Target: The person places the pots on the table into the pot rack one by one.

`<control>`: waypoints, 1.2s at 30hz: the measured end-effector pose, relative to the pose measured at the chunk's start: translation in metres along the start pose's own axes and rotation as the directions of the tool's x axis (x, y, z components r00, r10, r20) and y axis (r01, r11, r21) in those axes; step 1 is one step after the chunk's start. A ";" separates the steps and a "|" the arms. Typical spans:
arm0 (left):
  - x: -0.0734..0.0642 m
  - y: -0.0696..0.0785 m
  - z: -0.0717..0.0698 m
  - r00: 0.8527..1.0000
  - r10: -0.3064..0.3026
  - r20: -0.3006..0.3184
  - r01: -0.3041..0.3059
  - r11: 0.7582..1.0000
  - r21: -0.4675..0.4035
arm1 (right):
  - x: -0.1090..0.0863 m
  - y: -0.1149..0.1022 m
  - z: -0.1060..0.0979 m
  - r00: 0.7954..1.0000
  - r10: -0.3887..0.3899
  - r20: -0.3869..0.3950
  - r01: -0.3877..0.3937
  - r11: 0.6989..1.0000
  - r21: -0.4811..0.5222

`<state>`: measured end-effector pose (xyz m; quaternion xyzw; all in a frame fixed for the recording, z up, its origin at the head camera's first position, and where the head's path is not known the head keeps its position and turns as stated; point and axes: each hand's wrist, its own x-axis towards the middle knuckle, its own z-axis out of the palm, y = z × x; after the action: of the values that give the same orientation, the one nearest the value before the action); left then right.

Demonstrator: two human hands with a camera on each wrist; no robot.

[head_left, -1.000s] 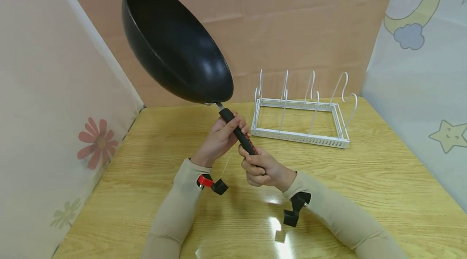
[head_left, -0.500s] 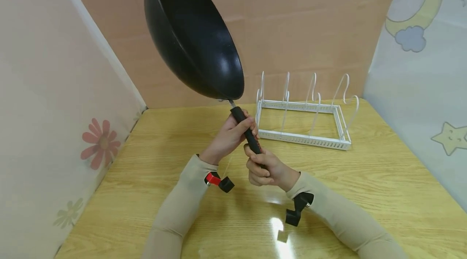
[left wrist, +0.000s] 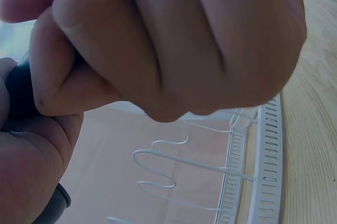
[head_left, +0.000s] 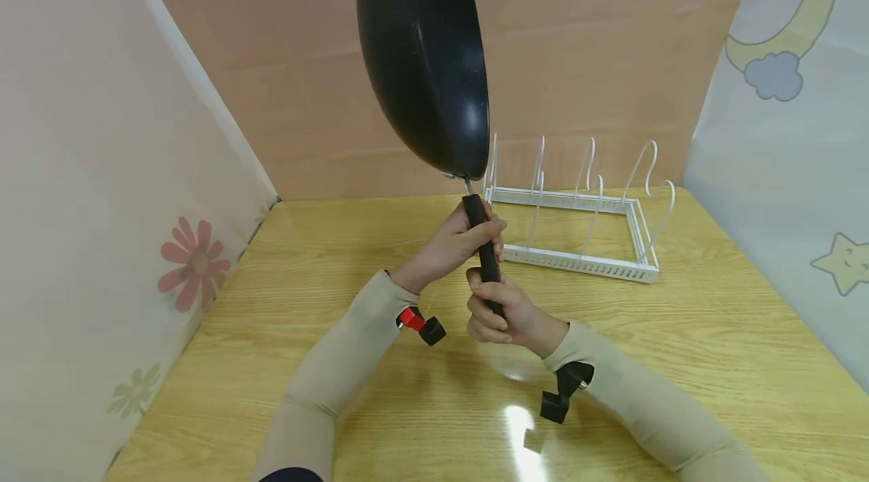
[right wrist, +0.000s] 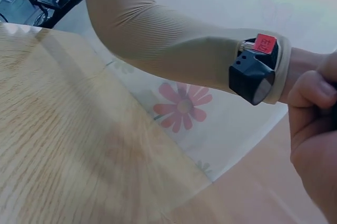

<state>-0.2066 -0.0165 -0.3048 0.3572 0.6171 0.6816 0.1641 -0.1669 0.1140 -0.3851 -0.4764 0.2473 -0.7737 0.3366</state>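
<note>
A deep black wok (head_left: 431, 52) is held up over the table in the head view, tilted nearly on edge, its top cut off by the frame. My left hand (head_left: 458, 241) grips the upper part of its black handle (head_left: 489, 263), close to the pan. Lower down, my right hand (head_left: 505, 312) holds the handle's end. In the left wrist view, curled fingers (left wrist: 158, 39) fill the top, with a small dark piece of handle (left wrist: 21, 89) at the left. The right wrist view has a hand (right wrist: 321, 129) at its right edge and the left sleeve.
A white wire rack (head_left: 577, 263) with several upright curved dividers stands on the wooden table (head_left: 713, 361), right of the wok handle. An orange-brown backdrop (head_left: 584, 52) rises behind. Patterned panels flank the table, flowers on the left (head_left: 197, 263), moon and star on the right.
The wok has swung to the right and turned from a leftward lean to nearly upright, showing more of its outer side. Both hands keep their grip; the left hand has moved rightward.
</note>
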 end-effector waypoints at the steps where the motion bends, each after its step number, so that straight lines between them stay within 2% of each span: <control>1: 0.002 0.000 0.001 1.000 -0.005 0.009 0.004 1.000 0.007 | -0.001 0.000 0.000 1.000 -0.011 -0.002 0.011 1.000 0.003; 8: 0.012 -0.002 0.006 0.997 -0.042 0.059 0.037 0.995 0.093 | -0.002 0.007 0.001 0.997 -0.076 -0.004 0.076 0.997 0.028; 17: 0.024 -0.005 0.013 0.988 -0.085 0.127 0.056 0.975 0.215 | -0.007 0.010 0.001 0.990 -0.138 0.023 0.136 0.987 0.079; 21: 0.028 -0.010 0.014 0.986 -0.102 0.134 0.075 0.978 0.194 | -0.009 0.010 0.000 0.986 -0.163 0.032 0.157 0.979 0.133; 29: 0.038 -0.027 0.017 0.982 -0.147 0.122 0.136 0.986 0.092 | -0.018 0.012 -0.003 0.983 -0.185 0.004 0.180 0.959 0.219; 36: 0.044 -0.036 0.021 0.978 -0.166 0.123 0.154 0.983 0.103 | -0.024 0.012 -0.006 0.979 -0.202 0.000 0.195 0.944 0.266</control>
<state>-0.2308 0.0346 -0.3270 0.3574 0.6627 0.6119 0.2421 -0.1614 0.1243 -0.4101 -0.4601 0.0880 -0.8231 0.3210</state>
